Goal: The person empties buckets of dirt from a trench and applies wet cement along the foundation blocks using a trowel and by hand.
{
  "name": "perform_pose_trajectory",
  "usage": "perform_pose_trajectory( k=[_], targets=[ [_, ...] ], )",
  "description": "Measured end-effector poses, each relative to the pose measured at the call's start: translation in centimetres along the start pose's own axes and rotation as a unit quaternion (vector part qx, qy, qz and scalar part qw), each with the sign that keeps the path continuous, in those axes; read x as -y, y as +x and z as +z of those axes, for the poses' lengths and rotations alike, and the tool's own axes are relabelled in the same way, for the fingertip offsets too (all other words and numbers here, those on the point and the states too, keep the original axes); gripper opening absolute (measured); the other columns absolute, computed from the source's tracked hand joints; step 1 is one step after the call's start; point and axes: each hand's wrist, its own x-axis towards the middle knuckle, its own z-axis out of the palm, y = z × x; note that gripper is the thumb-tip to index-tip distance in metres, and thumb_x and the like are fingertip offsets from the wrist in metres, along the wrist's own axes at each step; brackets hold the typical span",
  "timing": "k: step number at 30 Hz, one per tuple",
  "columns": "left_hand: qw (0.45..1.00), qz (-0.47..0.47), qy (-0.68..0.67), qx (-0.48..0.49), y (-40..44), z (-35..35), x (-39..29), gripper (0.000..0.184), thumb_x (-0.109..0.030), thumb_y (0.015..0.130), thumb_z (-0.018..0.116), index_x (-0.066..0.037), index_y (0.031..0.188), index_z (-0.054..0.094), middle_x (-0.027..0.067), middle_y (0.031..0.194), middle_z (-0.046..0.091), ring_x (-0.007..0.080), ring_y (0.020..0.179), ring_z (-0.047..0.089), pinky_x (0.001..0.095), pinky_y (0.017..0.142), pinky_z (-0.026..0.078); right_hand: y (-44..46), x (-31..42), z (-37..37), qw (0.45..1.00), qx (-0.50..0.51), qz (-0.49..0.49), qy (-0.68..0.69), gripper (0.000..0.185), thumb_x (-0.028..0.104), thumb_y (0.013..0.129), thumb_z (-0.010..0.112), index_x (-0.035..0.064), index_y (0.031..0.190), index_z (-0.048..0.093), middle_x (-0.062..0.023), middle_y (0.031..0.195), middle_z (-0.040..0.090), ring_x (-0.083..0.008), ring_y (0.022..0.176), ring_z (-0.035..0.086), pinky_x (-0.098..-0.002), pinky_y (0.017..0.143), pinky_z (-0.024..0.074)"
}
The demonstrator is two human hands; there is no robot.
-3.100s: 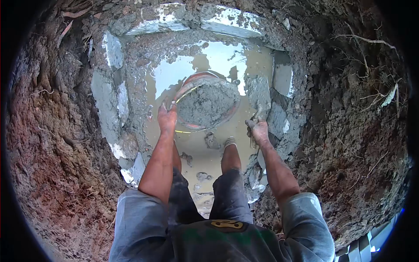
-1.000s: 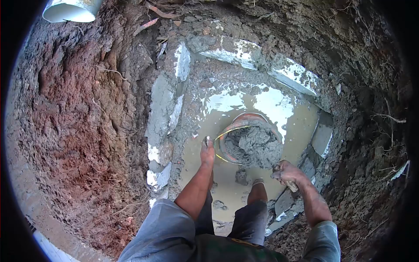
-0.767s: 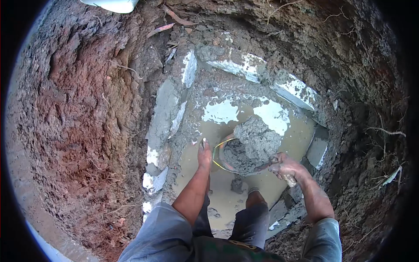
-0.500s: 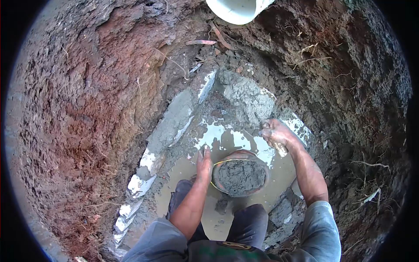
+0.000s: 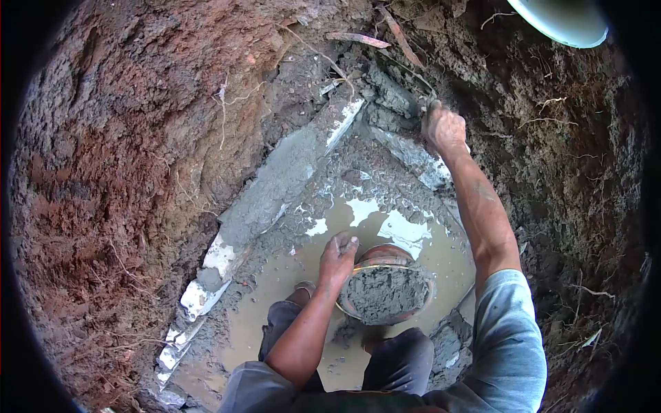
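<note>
Reaching farther out than in the earlier frame, the right hand (image 5: 445, 129) is arriving at the far corner of the blocks. At left, a mortar-coated block row (image 5: 268, 186) is slanting toward that corner. Next, the left hand (image 5: 338, 256) is resting with curled fingers at the rim of a bucket (image 5: 385, 253); whether it is gripping cannot be told. The bucket is sitting in muddy water (image 5: 447, 272), holding grey mortar (image 5: 385, 294). At right, the right hand is closing around a trowel (image 5: 405, 100), largely obscured, above the far blocks (image 5: 413, 155). Mortar placing is apparently the step in hand; the next move is probably calling for controlled pressing and spreading.
</note>
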Motion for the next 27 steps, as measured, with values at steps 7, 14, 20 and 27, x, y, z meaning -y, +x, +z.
perform_pose_trajectory(
  k=[7, 14, 20, 27],
  targets=[
    [1.0, 0.009, -0.021, -0.001, -0.3, 0.1, -2.6, 0.044, -0.029, 0.087, 0.057, 0.003, 0.117, 0.052, 0.0184, 0.115, 0.059, 0.0245, 0.107, 0.058, 0.0326, 0.091, 0.044, -16.2, 0.9, -1.5, 0.947, 0.077, 0.164, 0.266, 0.049, 0.039, 0.087, 0.051, -0.004, 0.108, 0.056, -0.0299, 0.082, 0.062, -0.0434, 0.085, 0.061, -0.0486, 0.078, 0.0467],
    [0.998, -0.001, -0.015, 0.065, -0.3, 1.3, -1.0, 0.043, -0.029, 0.088, 0.057, 0.003, 0.117, 0.053, 0.0158, 0.113, 0.059, 0.0227, 0.106, 0.056, 0.0326, 0.092, 0.042, 2.4, 4.1, 3.0, 0.983, 0.148, -0.098, 0.046, 0.048, 0.035, 0.092, 0.038, -0.0069, 0.094, 0.06, -0.0225, 0.091, 0.065, -0.0333, 0.079, 0.066, -0.0435, 0.073, 0.0514],
    [0.997, -0.009, -0.063, 0.049, 1.7, 2.0, 0.4, 0.036, -0.024, 0.089, 0.056, 0.002, 0.114, 0.054, 0.012, 0.108, 0.06, 0.0186, 0.1, 0.057, 0.0307, 0.087, 0.043, 2.0, -1.1, 6.0, 0.97, 0.226, -0.087, -0.019, 0.03, 0.016, 0.088, 0.041, -0.0016, 0.098, 0.063, -0.0191, 0.094, 0.065, -0.0314, 0.083, 0.065, -0.0428, 0.073, 0.0523],
    [0.995, -0.001, -0.084, 0.052, 0.7, 2.8, 0.7, 0.041, -0.033, 0.086, 0.058, 0.001, 0.109, 0.059, 0.0163, 0.105, 0.063, 0.0239, 0.099, 0.06, 0.034, 0.088, 0.044, -1.3, -4.3, 2.6, 0.931, 0.27, -0.205, -0.139, 0.031, 0.016, 0.088, 0.04, -0.0023, 0.091, 0.065, -0.0215, 0.088, 0.065, -0.0348, 0.087, 0.064, -0.0415, 0.075, 0.0526]
  ],
)
